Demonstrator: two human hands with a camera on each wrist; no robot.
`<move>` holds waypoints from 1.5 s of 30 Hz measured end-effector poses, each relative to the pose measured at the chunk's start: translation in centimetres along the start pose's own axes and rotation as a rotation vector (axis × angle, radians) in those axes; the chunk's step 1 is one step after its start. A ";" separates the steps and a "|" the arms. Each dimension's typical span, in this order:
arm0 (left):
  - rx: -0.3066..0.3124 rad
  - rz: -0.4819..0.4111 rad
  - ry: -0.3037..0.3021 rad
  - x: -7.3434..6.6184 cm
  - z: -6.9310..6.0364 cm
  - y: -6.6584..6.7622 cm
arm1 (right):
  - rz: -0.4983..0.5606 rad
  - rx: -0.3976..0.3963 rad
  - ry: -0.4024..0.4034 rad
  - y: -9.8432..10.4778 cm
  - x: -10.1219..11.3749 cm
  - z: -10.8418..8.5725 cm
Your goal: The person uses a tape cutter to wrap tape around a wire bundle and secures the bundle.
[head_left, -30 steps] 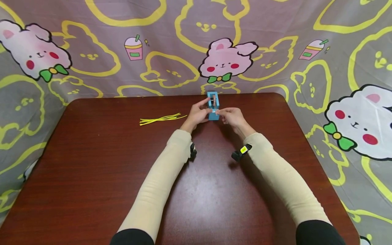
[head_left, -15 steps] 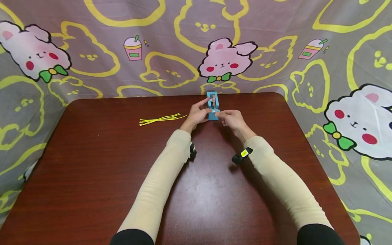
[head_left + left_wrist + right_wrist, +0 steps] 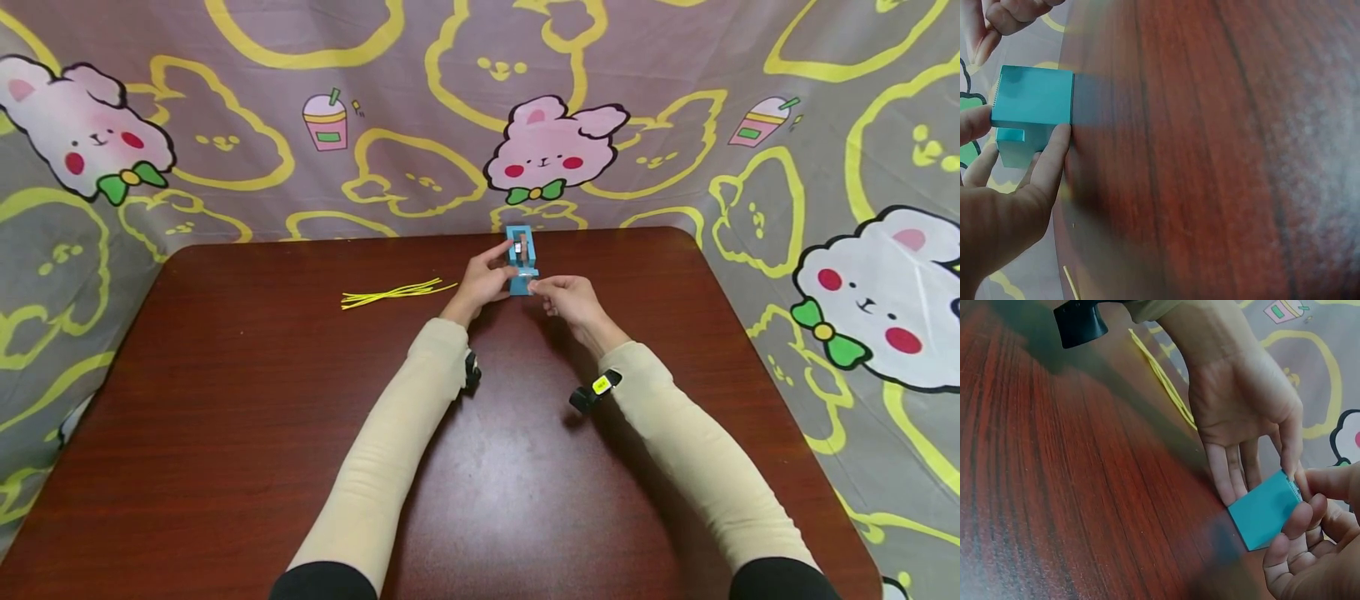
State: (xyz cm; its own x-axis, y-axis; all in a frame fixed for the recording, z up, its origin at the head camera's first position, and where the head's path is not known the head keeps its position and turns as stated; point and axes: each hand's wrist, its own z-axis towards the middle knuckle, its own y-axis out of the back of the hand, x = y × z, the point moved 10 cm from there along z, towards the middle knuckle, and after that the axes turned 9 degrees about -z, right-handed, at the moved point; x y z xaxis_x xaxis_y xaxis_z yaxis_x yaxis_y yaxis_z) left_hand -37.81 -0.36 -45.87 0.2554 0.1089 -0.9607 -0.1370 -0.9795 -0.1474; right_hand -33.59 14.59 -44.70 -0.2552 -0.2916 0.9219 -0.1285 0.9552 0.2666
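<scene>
A small teal-blue tape dispenser (image 3: pixel 519 288) stands near the table's far edge, a roll (image 3: pixel 523 247) showing in its open top. My left hand (image 3: pixel 480 283) holds it from the left; in the left wrist view thumb and fingers grip both sides of the teal body (image 3: pixel 1032 94). Along one edge of the dispenser (image 3: pixel 1265 512) runs a serrated strip, seen in the right wrist view. Just in front of that edge my right hand (image 3: pixel 573 302) pinches thumb against forefinger, apparently on the end of clear tape. The tape itself is barely visible.
Several thin yellow strips (image 3: pixel 393 293) lie crossed in a loose bunch left of the left hand. A patterned cloth (image 3: pixel 420 108) hangs right behind the brown table (image 3: pixel 247 400). Black wrist cameras (image 3: pixel 596 392) hang under both sleeves.
My right hand has drawn slightly back toward me, away from the dispenser's serrated edge, still pinching. The left hand and the dispenser stay in place.
</scene>
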 end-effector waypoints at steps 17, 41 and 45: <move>0.009 0.020 -0.008 0.1 0.0 0.0 | 0.035 -0.007 0.003 0.2 -0.2 -1.1; 0.005 0.024 0.011 0.1 -0.2 -0.1 | 0.081 0.015 -0.001 -0.3 -0.4 -2.4; 0.006 0.022 0.017 0.1 -0.2 -0.1 | 0.072 0.014 -0.009 -0.1 -0.6 -2.4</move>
State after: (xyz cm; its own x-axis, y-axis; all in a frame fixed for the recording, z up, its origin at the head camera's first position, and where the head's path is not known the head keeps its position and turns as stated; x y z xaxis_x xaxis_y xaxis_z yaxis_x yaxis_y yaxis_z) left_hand -37.62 -0.27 -45.91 0.2681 0.0848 -0.9597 -0.1485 -0.9806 -0.1282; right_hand -31.10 14.78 -44.62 -0.2724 -0.2224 0.9361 -0.1227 0.9730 0.1954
